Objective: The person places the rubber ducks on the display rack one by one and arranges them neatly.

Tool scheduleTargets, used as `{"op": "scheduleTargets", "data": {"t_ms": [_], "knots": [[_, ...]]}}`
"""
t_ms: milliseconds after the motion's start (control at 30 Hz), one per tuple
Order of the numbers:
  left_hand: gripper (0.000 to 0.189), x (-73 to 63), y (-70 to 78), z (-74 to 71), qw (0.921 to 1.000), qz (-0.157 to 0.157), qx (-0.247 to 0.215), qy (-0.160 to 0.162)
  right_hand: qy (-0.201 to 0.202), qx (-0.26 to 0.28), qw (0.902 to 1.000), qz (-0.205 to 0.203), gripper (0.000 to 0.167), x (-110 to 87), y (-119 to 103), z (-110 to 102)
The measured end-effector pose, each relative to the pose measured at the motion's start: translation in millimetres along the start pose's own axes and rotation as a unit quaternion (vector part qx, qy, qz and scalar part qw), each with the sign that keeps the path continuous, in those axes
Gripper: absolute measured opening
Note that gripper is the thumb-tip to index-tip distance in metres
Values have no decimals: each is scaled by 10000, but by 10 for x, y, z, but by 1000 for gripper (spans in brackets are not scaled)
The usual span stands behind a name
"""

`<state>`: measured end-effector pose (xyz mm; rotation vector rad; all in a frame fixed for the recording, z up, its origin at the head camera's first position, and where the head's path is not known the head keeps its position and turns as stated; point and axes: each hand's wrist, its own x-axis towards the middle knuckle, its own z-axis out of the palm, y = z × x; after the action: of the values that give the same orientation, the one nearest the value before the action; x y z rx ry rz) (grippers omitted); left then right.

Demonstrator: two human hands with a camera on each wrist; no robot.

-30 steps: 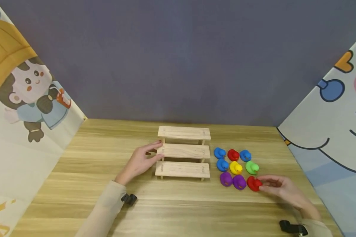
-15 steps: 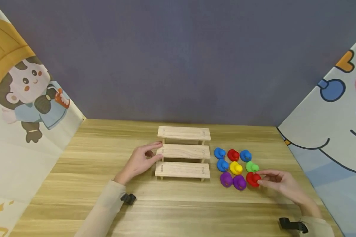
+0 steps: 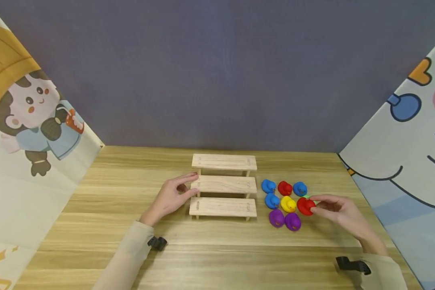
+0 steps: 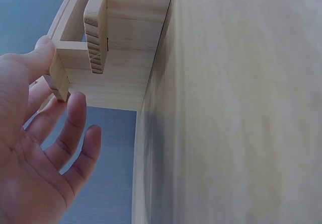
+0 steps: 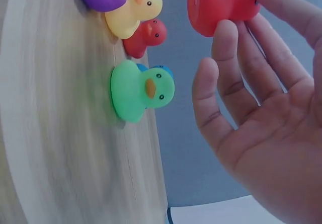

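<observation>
At lower right of the head view, a person's right hand [image 3: 342,213] pinches a red duck [image 3: 305,206] clear of the table [image 3: 239,257]; left of centre, the left hand [image 3: 170,196] grips the left end of a wooden stand [image 3: 224,207], and mid-frame in the right wrist view sits a green duck [image 5: 132,90]

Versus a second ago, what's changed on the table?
The red duck in the right hand has been lifted off the table from the group's near right corner and moved away from the person, now covering most of the green duck in the head view. Unchanged: the left hand on the wooden stand, the other ducks in place.
</observation>
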<state>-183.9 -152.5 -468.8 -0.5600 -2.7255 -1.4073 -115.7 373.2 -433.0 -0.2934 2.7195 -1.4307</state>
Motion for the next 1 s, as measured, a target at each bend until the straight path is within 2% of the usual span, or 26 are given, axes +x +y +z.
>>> {"op": "scheduleTargets", "data": {"t_ms": [367, 1000], "knots": [[50, -2, 3, 1, 10000, -7, -79, -12, 99, 0, 9999, -86, 33, 100, -92, 62], [52, -15, 10, 10, 10000, -59, -72, -12, -63, 164, 9997, -179, 34, 242, -293, 195]]}}
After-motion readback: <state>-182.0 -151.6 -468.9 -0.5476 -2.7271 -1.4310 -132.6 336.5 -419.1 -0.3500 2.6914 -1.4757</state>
